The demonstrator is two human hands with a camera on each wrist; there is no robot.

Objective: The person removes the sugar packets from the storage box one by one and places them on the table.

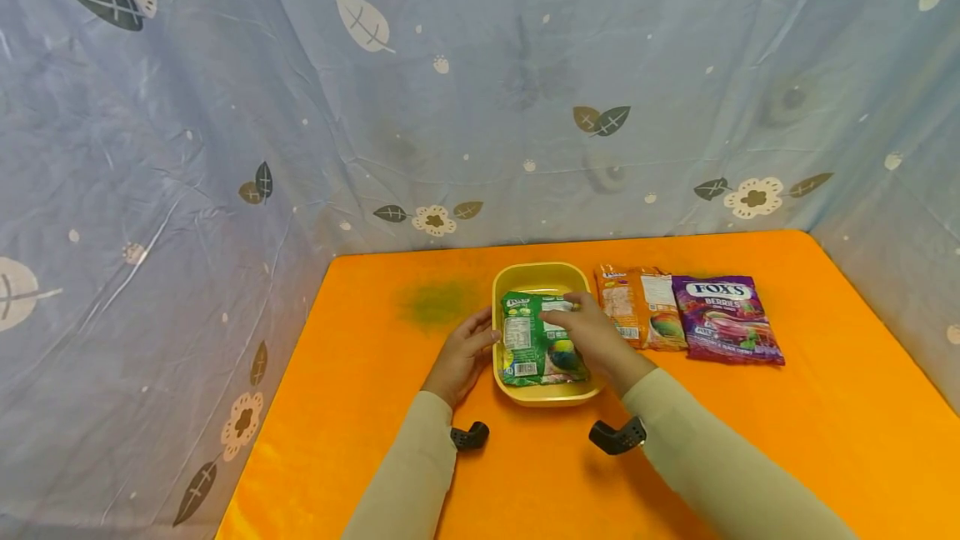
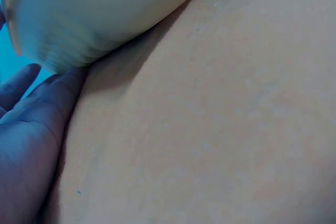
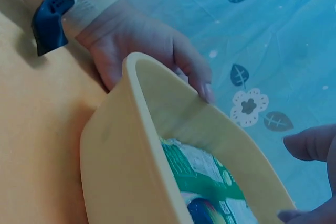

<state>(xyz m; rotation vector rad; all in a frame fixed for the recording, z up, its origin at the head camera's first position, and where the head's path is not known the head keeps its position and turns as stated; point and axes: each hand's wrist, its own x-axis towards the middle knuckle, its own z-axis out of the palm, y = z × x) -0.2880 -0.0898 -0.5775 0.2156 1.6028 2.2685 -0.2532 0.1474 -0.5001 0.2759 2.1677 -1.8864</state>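
A yellow plastic tub (image 1: 545,400) stands on the orange table with a green candy packet (image 1: 528,344) lying in it, back label up. My left hand (image 1: 463,355) rests against the tub's left wall. In the right wrist view the left thumb (image 3: 202,87) touches the rim. The left wrist view shows extended left fingers (image 2: 47,98) beside the tub's outer wall (image 2: 100,14). My right hand (image 1: 596,336) is over the tub's right side, above the packet, its thumb and finger apart. Whether those fingertips touch the packet I cannot tell.
Right of the tub lie orange candy packets (image 1: 633,307), close together. Beside them is a purple Fox's Berries packet (image 1: 727,319). A blue-grey curtain (image 1: 525,107) with leaf prints encloses the orange table (image 1: 547,482) at the back and sides.
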